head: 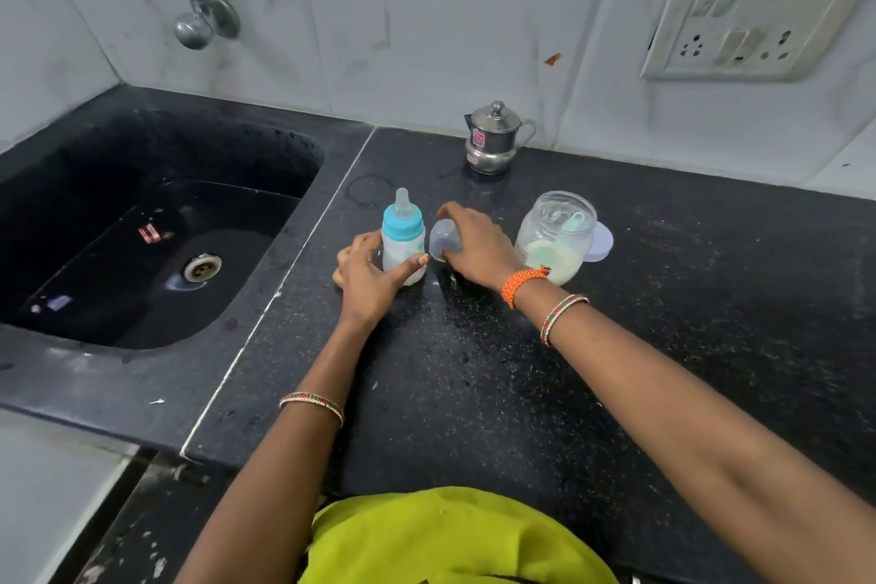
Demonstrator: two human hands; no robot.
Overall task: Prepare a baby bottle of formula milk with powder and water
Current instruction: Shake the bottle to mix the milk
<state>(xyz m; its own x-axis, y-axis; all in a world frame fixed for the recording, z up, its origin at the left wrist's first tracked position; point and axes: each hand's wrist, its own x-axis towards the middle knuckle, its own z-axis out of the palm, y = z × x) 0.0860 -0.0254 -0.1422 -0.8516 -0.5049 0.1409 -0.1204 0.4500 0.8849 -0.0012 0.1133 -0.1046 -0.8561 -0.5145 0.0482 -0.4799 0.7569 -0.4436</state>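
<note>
The left hand (367, 273) wraps its fingers around the small milky baby bottle with blue collar (403, 239). The right hand (474, 247) clasps the clear domed plastic cap (444, 243) just beside it.

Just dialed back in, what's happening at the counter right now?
A person is at a black counter beside the sink. The left hand grips the baby bottle, which stands upright with its blue collar and teat on and looks milky inside. The right hand holds the clear bottle cap next to it. The open powder jar with a scoop inside and a steel pot stand behind.
</note>
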